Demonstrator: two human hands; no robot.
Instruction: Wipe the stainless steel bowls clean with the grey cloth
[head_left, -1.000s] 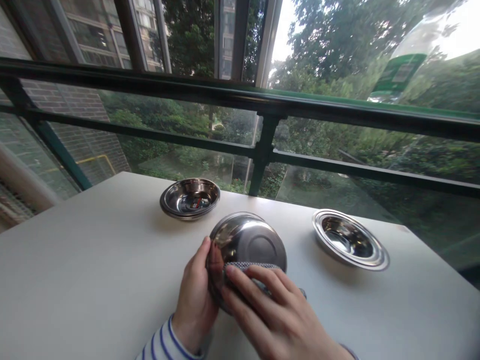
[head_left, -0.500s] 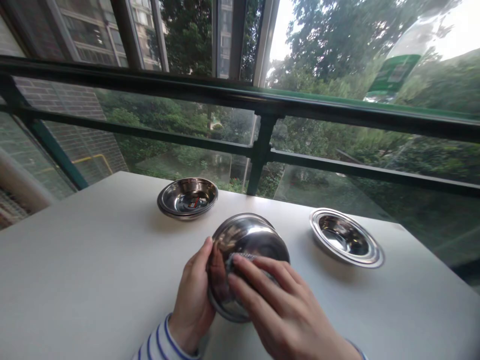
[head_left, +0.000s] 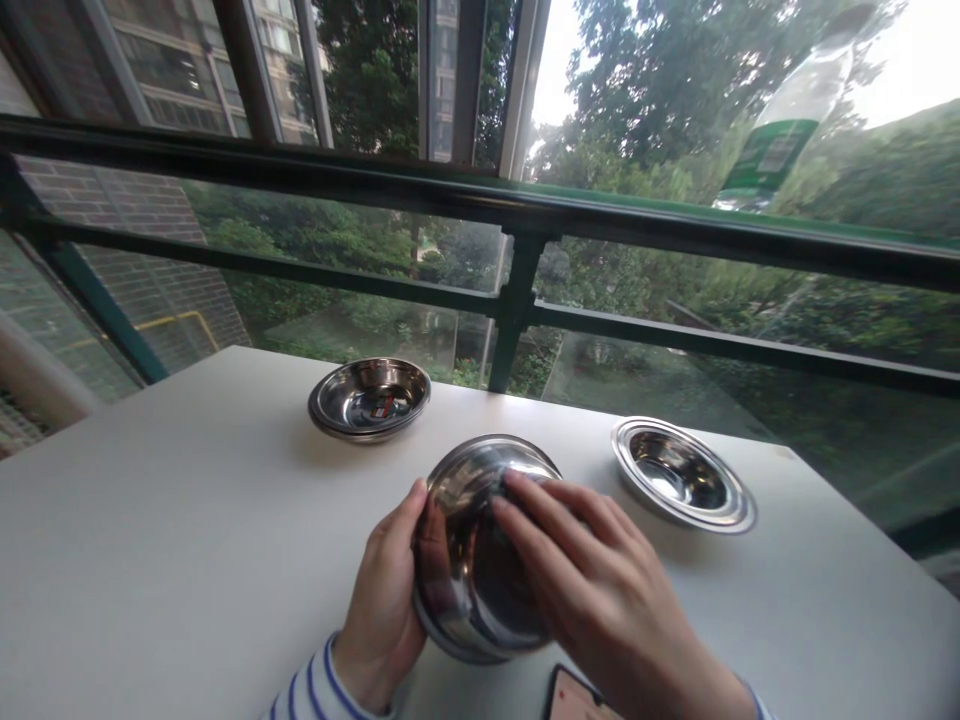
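Observation:
A shiny stainless steel bowl (head_left: pixel 480 570) is tilted in front of me, its rounded underside facing up. My left hand (head_left: pixel 386 595) is closed on its left rim, with the thumb on top and the other fingers hidden beneath. Across the right part of the bowl lies my right hand (head_left: pixel 592 570), its fingertips pressing a small grey textured pad (head_left: pixel 498 486) to the metal. Most of that pad is covered by the fingers, so its exact kind is unclear.
Stacked steel bowls (head_left: pixel 370 400) with a label inside stand at the back left of the white table (head_left: pixel 187 540). Wide-rimmed steel bowls (head_left: pixel 684 475) are at right. A phone (head_left: pixel 577 697) lies at the near edge. Behind runs a dark railing (head_left: pixel 360 185), with a plastic bottle (head_left: pixel 784 140) above it.
My right hand has slid up and to the right over the bowl's underside. The bowl has turned slightly in my left hand. The phone has come into sight below my right hand.

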